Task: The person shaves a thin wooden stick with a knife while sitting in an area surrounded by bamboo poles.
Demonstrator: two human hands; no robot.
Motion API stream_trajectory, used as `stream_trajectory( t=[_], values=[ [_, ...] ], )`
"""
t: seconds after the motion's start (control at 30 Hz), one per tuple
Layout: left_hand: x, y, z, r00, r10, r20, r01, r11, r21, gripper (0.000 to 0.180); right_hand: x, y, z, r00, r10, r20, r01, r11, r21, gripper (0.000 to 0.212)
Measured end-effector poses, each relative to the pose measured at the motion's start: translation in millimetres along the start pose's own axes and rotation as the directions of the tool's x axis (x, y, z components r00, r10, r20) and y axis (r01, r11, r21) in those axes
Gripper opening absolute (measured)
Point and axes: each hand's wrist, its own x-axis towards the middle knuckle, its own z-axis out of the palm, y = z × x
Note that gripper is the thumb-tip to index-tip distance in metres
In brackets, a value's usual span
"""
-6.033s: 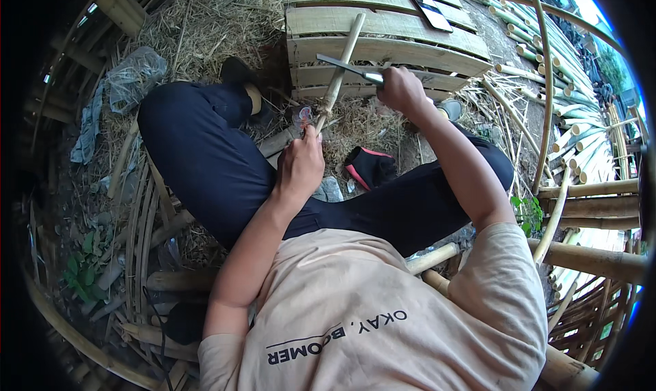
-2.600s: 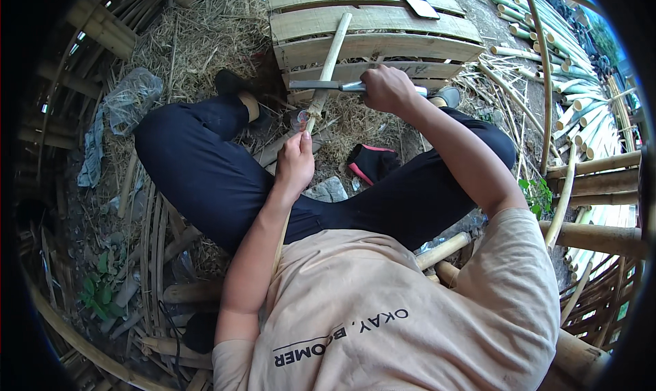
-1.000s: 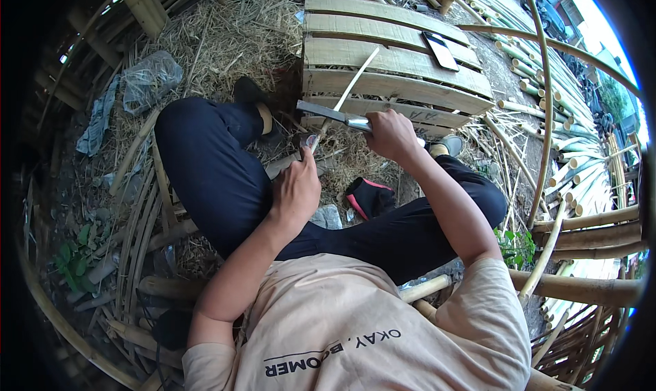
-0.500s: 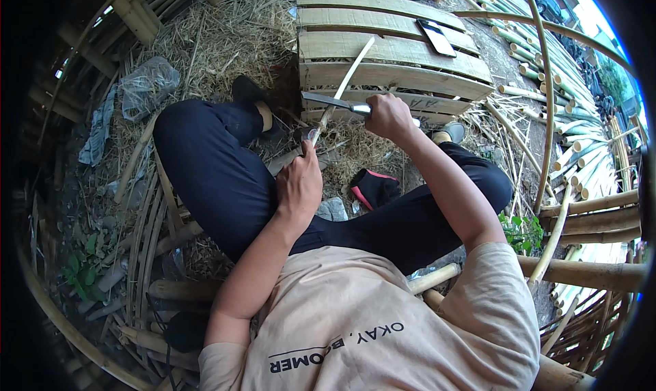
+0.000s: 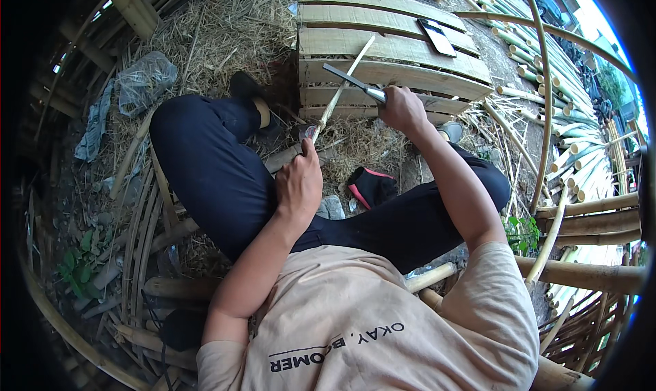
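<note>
My left hand is closed around the lower end of a thin, pale bamboo strip, which slants up and to the right over a slatted wooden crate. Closed on the handle of a knife is my right hand. Its long, straight blade points up and left and crosses the strip around the middle. Whether the edge touches the strip is hard to tell. Something clear and shiny shows beside my left fingertips, too small to name.
A dark phone lies on the crate's slats. Between my legs rests a black and pink cloth item. Cut bamboo poles are piled at the right. Straw and a clear plastic bag cover ground at the left.
My right hand and the knife have moved farther out along the strip, slightly up and right. The blade now slopes more steeply. My left hand has stayed nearly still on the strip.
</note>
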Motion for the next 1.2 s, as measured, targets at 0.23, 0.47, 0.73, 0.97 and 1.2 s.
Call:
stream_trajectory(
  t=[0.23,0.47,0.73,0.97,1.2],
  values=[
    [1,0,1,1.0,0.012,0.001,-0.012,1.0,0.023,0.031,-3,-21,-2,0.992,-0.106,0.073,0.106,0.994,0.006,0.018],
    [-1,0,1,1.0,0.015,-0.018,-0.015,1.0,0.017,0.031,6,-11,-5,1.0,0.0,-0.026,-0.001,0.999,-0.053,0.017],
    [-2,-2,5,0.999,0.037,-0.038,-0.034,0.997,0.07,0.029,5,-13,-5,0.983,-0.165,0.08,0.168,0.985,-0.035,0.018],
    [1,-3,2,0.999,0.04,-0.029,-0.038,0.998,0.051,0.035,9,-19,-4,0.991,-0.133,0.029,0.135,0.989,-0.055,0.018],
    [-2,0,-1,0.998,0.058,-0.022,-0.057,0.996,0.063,0.039,14,10,-12,0.999,0.008,-0.036,-0.011,0.997,-0.073,0.018]
  ],
)
